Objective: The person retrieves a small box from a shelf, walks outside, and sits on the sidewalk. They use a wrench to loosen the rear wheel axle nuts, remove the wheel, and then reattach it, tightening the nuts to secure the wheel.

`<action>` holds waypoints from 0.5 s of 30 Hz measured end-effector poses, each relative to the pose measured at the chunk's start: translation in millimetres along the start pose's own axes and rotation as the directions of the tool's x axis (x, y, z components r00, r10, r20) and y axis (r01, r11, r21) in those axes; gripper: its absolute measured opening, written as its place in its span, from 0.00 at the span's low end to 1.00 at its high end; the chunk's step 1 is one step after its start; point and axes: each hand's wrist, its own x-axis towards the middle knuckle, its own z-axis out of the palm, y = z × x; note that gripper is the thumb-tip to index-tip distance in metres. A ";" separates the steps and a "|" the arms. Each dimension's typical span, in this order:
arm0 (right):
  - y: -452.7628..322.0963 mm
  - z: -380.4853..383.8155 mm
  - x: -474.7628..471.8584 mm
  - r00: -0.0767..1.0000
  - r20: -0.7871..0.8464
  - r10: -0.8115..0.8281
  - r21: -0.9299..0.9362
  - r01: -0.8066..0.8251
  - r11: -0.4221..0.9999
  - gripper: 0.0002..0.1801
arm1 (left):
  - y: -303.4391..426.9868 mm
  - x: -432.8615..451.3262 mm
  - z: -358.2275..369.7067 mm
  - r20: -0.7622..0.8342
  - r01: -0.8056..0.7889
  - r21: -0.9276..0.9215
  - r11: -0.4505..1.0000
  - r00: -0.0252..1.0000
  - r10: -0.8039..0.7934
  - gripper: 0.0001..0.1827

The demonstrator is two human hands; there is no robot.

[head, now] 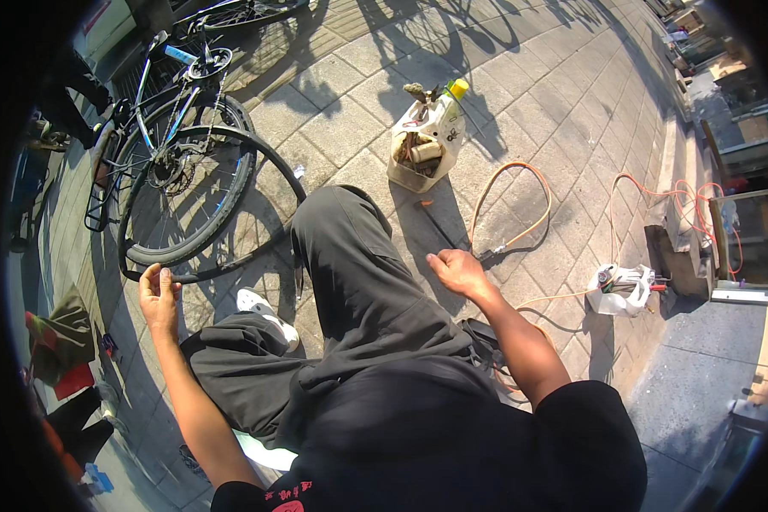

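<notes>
At the left, my left hand (159, 301) has its thumb and fingers curled on the lower edge of a black rubber loop (275, 160), an inner tube or a tyre. The loop hangs around the bicycle's wheel (195, 240) and runs to my knee. My right hand (457, 272) is curled in front of my right thigh, thumb towards the left; the inside of its grip is hidden. Just beyond it are a thin black rod (438, 224) and the black end fitting (486, 255) of an orange air hose (546, 192). The bicycle frame (144, 96) lies tipped over.
A cut-open white plastic jug (445, 153) full of tools stands ahead on the paving. Another white container (621, 291) with tools stands at the right, by a stone step (675, 237). The orange hose trails over the step. Someone's dark-clothed legs (70, 96) show at the upper left.
</notes>
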 end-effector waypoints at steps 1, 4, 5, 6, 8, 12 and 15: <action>-13.4 6.7 18.6 1.000 0.020 -0.021 0.114 0.018 0.993 0.29 | 2.7 -6.4 1.0 0.010 0.009 0.064 0.998 1.000 -0.010 0.16; -86.3 22.2 54.2 0.963 -0.222 -0.153 0.500 0.247 0.830 0.21 | -13.9 -13.8 -10.0 0.052 0.040 0.167 0.985 0.997 -0.049 0.15; -128.8 10.9 53.5 0.941 -0.296 -0.168 0.573 0.315 0.756 0.18 | -12.4 -18.1 -12.0 0.064 0.074 0.227 0.971 0.994 -0.091 0.15; -154.9 6.8 60.8 0.869 -0.401 -0.289 0.523 0.477 0.707 0.16 | -5.9 -19.9 -6.8 0.064 0.074 0.301 0.951 0.993 -0.098 0.15; -204.3 -11.2 67.6 0.665 -0.531 -0.525 0.375 0.740 0.558 0.12 | -12.4 -18.6 -14.3 0.049 0.133 0.320 0.938 0.986 -0.157 0.16; -238.2 -45.6 110.1 0.438 -0.725 -0.532 0.181 0.866 0.467 0.10 | -19.1 -5.6 -12.1 0.131 0.127 0.403 0.907 0.972 -0.194 0.16; -172.3 -47.5 157.3 0.702 -0.684 -0.199 0.343 0.550 0.762 0.22 | -19.2 10.1 -0.7 0.265 0.093 0.426 0.900 0.938 -0.222 0.16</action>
